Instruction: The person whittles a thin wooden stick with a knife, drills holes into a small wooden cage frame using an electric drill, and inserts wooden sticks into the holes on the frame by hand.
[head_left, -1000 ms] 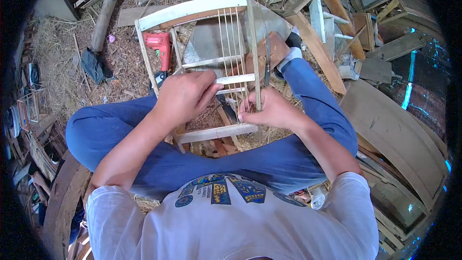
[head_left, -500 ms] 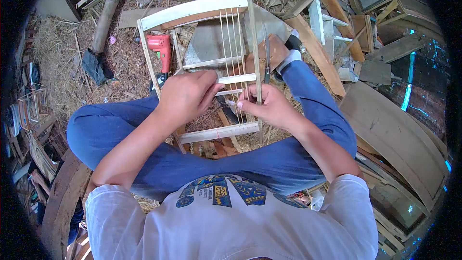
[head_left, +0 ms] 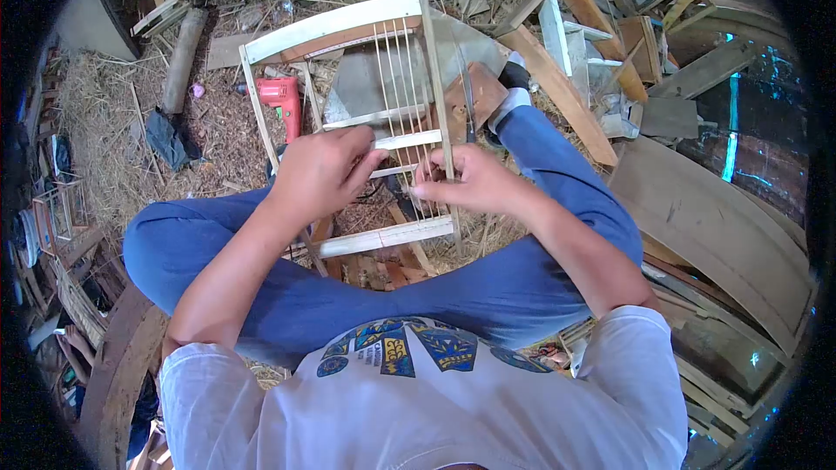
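Note:
A light wooden frame [head_left: 337, 24] with a curved top rail stands between my legs. Several thin wooden sticks [head_left: 389, 74] run lengthwise across its right part, passing the crossbars. My left hand [head_left: 320, 170] is closed around the left end of the middle crossbar [head_left: 411, 140]; the fingertips are partly hidden. My right hand [head_left: 475, 181] reaches around the frame's right upright [head_left: 438, 87]. Its thumb and fingers are pinched together at the thin sticks, just below the middle crossbar. The bottom rail [head_left: 383, 238] lies nearest my body.
A red power drill [head_left: 285, 103] lies on the shavings left of the frame. Beyond the right upright are a brown wooden block [head_left: 477, 97] and a long narrow blade-like tool [head_left: 468, 78]. Planks [head_left: 557, 91] and a large curved panel [head_left: 705, 218] lie on the right.
The frame and both hands appear slightly further left in view, along with the surroundings. My right fingers have shifted a little at the sticks; the left hand keeps its hold.

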Tool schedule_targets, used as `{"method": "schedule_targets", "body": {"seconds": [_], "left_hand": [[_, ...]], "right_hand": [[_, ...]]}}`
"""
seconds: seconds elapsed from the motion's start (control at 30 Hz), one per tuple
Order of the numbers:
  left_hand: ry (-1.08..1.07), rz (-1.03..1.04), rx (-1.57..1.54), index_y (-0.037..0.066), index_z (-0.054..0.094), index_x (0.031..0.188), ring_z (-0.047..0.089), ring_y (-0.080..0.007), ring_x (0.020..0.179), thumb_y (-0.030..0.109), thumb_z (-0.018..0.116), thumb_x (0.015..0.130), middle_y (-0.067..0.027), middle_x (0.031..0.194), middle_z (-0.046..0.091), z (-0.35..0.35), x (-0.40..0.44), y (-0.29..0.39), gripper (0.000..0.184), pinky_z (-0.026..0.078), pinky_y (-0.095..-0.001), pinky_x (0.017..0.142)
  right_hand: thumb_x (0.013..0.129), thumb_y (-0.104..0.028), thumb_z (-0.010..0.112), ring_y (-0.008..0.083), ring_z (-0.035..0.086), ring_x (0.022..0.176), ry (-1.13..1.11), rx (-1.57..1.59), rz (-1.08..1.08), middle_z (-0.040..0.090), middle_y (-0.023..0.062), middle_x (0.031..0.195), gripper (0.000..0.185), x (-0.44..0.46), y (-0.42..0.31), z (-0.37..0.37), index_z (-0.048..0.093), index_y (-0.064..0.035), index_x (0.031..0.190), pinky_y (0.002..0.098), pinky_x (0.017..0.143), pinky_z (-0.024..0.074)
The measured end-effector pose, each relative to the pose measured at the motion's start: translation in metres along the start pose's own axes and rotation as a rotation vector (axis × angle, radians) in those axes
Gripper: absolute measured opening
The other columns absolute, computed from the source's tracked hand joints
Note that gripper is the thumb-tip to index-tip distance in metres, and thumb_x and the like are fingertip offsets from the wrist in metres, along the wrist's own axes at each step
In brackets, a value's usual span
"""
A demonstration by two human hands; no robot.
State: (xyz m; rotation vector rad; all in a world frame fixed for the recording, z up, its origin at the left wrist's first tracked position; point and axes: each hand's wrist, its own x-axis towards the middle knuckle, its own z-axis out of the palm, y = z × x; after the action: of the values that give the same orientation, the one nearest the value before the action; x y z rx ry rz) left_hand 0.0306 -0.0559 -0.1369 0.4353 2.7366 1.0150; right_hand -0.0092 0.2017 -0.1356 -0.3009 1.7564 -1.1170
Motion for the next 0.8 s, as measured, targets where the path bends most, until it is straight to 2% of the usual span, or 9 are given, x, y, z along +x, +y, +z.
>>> {"method": "schedule_targets", "body": {"seconds": [0.07, 0.13, 0.17, 0.23, 0.27, 0.33, 0.47, 0.57, 0.8], "left_hand": [[-0.035, -0.042, -0.043, 0.005, 0.060, 0.087, 0.063, -0.0392, 0.067, 0.032, 0.062, 0.096, -0.0167, 0.073, 0.063, -0.003, 0.001, -0.001, 0.028, 0.049, -0.0495, 0.059], [-0.032, -0.073, -0.081, 0.004, 0.062, 0.087, 0.064, -0.0388, 0.066, 0.032, 0.063, 0.095, -0.0172, 0.073, 0.064, -0.003, 0.002, -0.002, 0.029, 0.049, -0.0485, 0.059], [-0.027, -0.068, -0.081, 0.004, 0.062, 0.087, 0.064, -0.0388, 0.066, 0.032, 0.063, 0.095, -0.0172, 0.073, 0.064, -0.003, 0.002, -0.003, 0.029, 0.049, -0.0485, 0.059], [-0.011, -0.049, -0.097, 0.004, 0.064, 0.087, 0.065, -0.0381, 0.067, 0.033, 0.063, 0.095, -0.0173, 0.074, 0.064, -0.001, 0.003, -0.004, 0.030, 0.049, -0.0476, 0.059], [-0.003, -0.041, -0.097, 0.004, 0.064, 0.087, 0.065, -0.0381, 0.067, 0.033, 0.063, 0.095, -0.0173, 0.074, 0.064, -0.001, 0.003, -0.005, 0.030, 0.049, -0.0476, 0.059], [0.023, -0.017, -0.085, 0.004, 0.065, 0.087, 0.065, -0.0374, 0.067, 0.033, 0.063, 0.095, -0.0174, 0.075, 0.064, 0.001, 0.003, -0.008, 0.030, 0.049, -0.0473, 0.059], [0.041, 0.002, -0.078, 0.004, 0.065, 0.088, 0.065, -0.0374, 0.069, 0.034, 0.064, 0.094, -0.0174, 0.076, 0.065, -0.003, 0.005, -0.010, 0.031, 0.049, -0.0468, 0.060], [0.087, 0.012, -0.075, 0.004, 0.065, 0.088, 0.065, -0.0371, 0.069, 0.035, 0.064, 0.094, -0.0170, 0.075, 0.065, -0.005, 0.007, -0.013, 0.031, 0.049, -0.0460, 0.060], [0.074, 0.026, -0.084, 0.004, 0.066, 0.088, 0.065, -0.0381, 0.071, 0.039, 0.068, 0.090, -0.0175, 0.073, 0.064, -0.009, 0.008, -0.020, 0.035, 0.049, -0.0471, 0.061]], "right_hand": [[0.093, -0.021, 0.070, 0.0062, 0.062, 0.085, -0.087, -0.020, -0.057, 0.071, 0.0024, 0.091, 0.020, 0.003, -0.001, -0.017, 0.069, -0.0026, 0.100, 0.0256, 0.079, 0.0486], [0.095, -0.024, 0.069, 0.0082, 0.063, 0.087, 0.056, 0.200, 0.049, 0.071, 0.0035, 0.094, 0.023, 0.006, 0.000, -0.038, 0.068, -0.0031, 0.104, 0.0256, 0.081, 0.0484], [0.095, -0.024, 0.069, 0.0082, 0.063, 0.087, 0.061, 0.194, 0.047, 0.071, 0.0035, 0.094, 0.023, 0.010, 0.003, -0.050, 0.068, -0.0031, 0.104, 0.0256, 0.081, 0.0484], [0.094, -0.033, 0.069, 0.0112, 0.063, 0.082, 0.333, 0.155, 0.020, 0.071, 0.0018, 0.089, 0.032, 0.021, 0.019, -0.077, 0.071, -0.0020, 0.101, 0.0288, 0.075, 0.0505], [0.094, -0.033, 0.069, 0.0112, 0.063, 0.082, 0.340, 0.147, 0.017, 0.071, 0.0018, 0.089, 0.032, 0.028, 0.035, -0.088, 0.071, -0.0020, 0.101, 0.0288, 0.075, 0.0505], [0.095, -0.034, 0.066, 0.0141, 0.066, 0.078, 0.653, -0.204, -0.075, 0.072, 0.0051, 0.085, 0.033, 0.043, 0.075, -0.106, 0.071, -0.0012, 0.099, 0.0314, 0.072, 0.0519], [0.092, -0.030, 0.066, 0.0234, 0.070, 0.077, 0.726, -0.446, -0.004, 0.073, 0.0122, 0.084, 0.029, 0.062, 0.087, -0.114, 0.071, -0.0025, 0.098, 0.0364, 0.072, 0.0538], [0.083, -0.031, 0.070, 0.0388, 0.069, 0.091, 0.733, -0.625, -0.021, 0.072, 0.0204, 0.095, 0.031, 0.088, 0.079, -0.117, 0.071, -0.0067, 0.101, 0.0444, 0.079, 0.0548], [0.080, -0.038, 0.070, 0.0400, 0.070, 0.093, 0.796, -1.003, 0.107, 0.072, 0.0213, 0.098, 0.039, 0.143, 0.083, -0.113, 0.072, -0.0075, 0.103, 0.0496, 0.085, 0.0541]]}}
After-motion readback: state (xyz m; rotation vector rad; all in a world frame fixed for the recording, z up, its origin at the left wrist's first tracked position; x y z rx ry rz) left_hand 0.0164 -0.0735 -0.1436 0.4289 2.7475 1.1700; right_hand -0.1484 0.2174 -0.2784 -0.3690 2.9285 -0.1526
